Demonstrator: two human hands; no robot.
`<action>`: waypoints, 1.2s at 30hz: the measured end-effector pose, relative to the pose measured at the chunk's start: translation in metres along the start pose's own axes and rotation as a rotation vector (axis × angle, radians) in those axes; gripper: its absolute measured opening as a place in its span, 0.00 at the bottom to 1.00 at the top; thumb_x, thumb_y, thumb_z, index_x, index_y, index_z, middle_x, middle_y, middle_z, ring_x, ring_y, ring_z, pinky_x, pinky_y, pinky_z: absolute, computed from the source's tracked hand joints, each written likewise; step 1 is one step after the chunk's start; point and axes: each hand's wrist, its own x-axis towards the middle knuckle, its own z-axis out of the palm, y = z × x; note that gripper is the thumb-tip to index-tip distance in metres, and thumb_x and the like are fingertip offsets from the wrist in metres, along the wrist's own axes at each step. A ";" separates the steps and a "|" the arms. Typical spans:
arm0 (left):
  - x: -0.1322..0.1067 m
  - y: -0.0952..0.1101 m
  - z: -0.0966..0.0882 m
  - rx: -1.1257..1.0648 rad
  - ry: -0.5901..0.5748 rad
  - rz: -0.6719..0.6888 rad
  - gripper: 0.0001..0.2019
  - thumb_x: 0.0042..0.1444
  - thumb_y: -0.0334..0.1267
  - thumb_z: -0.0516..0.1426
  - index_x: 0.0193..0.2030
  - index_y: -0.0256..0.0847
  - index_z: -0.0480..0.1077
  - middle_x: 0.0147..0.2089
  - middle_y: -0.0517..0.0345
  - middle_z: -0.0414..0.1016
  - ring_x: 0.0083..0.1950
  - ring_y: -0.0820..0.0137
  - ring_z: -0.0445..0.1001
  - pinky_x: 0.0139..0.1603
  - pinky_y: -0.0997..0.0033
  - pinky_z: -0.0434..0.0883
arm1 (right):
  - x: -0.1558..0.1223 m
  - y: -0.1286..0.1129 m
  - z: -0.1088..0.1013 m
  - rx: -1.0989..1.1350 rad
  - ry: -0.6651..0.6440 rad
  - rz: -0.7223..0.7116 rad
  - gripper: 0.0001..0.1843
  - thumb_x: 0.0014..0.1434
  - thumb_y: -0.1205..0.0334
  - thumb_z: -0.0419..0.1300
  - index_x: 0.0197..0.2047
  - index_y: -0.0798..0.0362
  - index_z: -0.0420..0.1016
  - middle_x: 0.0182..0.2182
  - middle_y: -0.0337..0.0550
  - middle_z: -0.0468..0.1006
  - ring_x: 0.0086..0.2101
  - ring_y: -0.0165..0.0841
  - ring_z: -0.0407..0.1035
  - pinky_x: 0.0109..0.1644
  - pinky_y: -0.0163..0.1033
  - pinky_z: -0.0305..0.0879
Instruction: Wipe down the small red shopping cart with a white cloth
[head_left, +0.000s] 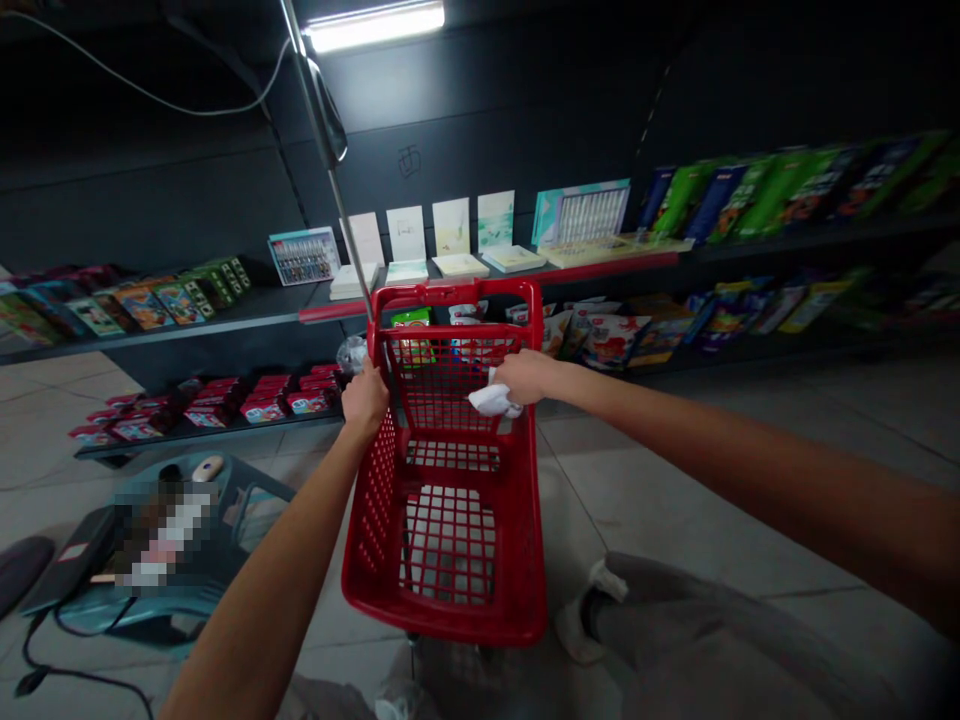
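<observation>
Shopping cart (pixel 454 478) dead ahead, long axis forward.
Left rim (pixel 376 345) is gripped by closed left hand (pixel 365 400); white cloth (pixel 495 402) by closed right hand (pixel 523 376).

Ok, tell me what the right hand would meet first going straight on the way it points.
The right hand, holding a white cloth, would likely meet the mesh end panel of the red cart; depth is unclear, the cloth may already touch it.
</observation>
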 end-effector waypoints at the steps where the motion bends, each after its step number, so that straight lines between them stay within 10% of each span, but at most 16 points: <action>1: 0.001 0.000 0.000 0.001 0.006 -0.001 0.25 0.72 0.43 0.41 0.70 0.38 0.60 0.49 0.36 0.81 0.51 0.53 0.81 0.51 0.59 0.73 | -0.007 -0.007 0.004 0.027 -0.032 -0.059 0.15 0.55 0.63 0.64 0.47 0.53 0.84 0.44 0.55 0.83 0.43 0.46 0.78 0.42 0.41 0.66; 6: 0.005 -0.001 -0.006 0.000 0.049 0.037 0.24 0.72 0.45 0.40 0.67 0.42 0.64 0.52 0.39 0.80 0.53 0.55 0.79 0.53 0.59 0.72 | -0.040 -0.054 0.030 0.163 -0.038 -0.326 0.12 0.56 0.61 0.61 0.42 0.47 0.84 0.38 0.47 0.84 0.39 0.42 0.78 0.38 0.38 0.63; 10: 0.002 0.000 -0.020 -0.027 0.207 0.283 0.22 0.71 0.39 0.43 0.67 0.45 0.64 0.70 0.47 0.66 0.70 0.61 0.65 0.62 0.64 0.68 | -0.045 -0.070 0.036 0.174 0.104 -0.244 0.13 0.58 0.59 0.59 0.40 0.52 0.84 0.40 0.52 0.83 0.41 0.43 0.78 0.40 0.38 0.64; 14: -0.024 0.011 -0.032 -0.130 0.261 0.282 0.18 0.69 0.37 0.45 0.60 0.43 0.70 0.67 0.49 0.69 0.67 0.62 0.67 0.65 0.64 0.64 | -0.041 -0.078 0.033 0.179 0.184 -0.208 0.17 0.63 0.54 0.57 0.42 0.53 0.84 0.41 0.55 0.83 0.41 0.44 0.78 0.41 0.39 0.65; 20: -0.140 0.029 -0.045 -0.287 -0.045 0.182 0.15 0.71 0.44 0.46 0.49 0.51 0.74 0.48 0.54 0.82 0.47 0.65 0.80 0.46 0.69 0.72 | -0.037 -0.088 0.029 0.220 0.289 -0.244 0.28 0.69 0.40 0.49 0.45 0.51 0.83 0.42 0.53 0.83 0.44 0.43 0.78 0.45 0.39 0.65; 25: -0.230 0.026 -0.036 -0.211 -0.181 0.202 0.27 0.72 0.47 0.44 0.74 0.40 0.54 0.59 0.44 0.78 0.48 0.59 0.81 0.43 0.64 0.72 | -0.034 -0.092 0.026 0.335 0.298 -0.318 0.29 0.72 0.42 0.45 0.42 0.51 0.82 0.43 0.49 0.82 0.48 0.41 0.76 0.49 0.39 0.64; 30: -0.245 0.014 -0.022 -0.122 -0.320 0.305 0.23 0.73 0.48 0.43 0.51 0.40 0.76 0.42 0.47 0.83 0.39 0.61 0.82 0.37 0.67 0.68 | -0.035 -0.090 0.031 0.434 0.396 -0.379 0.14 0.69 0.56 0.54 0.50 0.49 0.78 0.46 0.46 0.81 0.47 0.39 0.74 0.51 0.40 0.65; 36: -0.233 -0.006 -0.020 -0.198 -0.314 0.466 0.22 0.72 0.45 0.45 0.33 0.42 0.74 0.35 0.52 0.82 0.35 0.66 0.79 0.36 0.68 0.63 | -0.027 -0.029 0.042 0.463 0.637 -0.461 0.16 0.69 0.64 0.52 0.54 0.52 0.78 0.49 0.48 0.78 0.49 0.39 0.69 0.61 0.48 0.61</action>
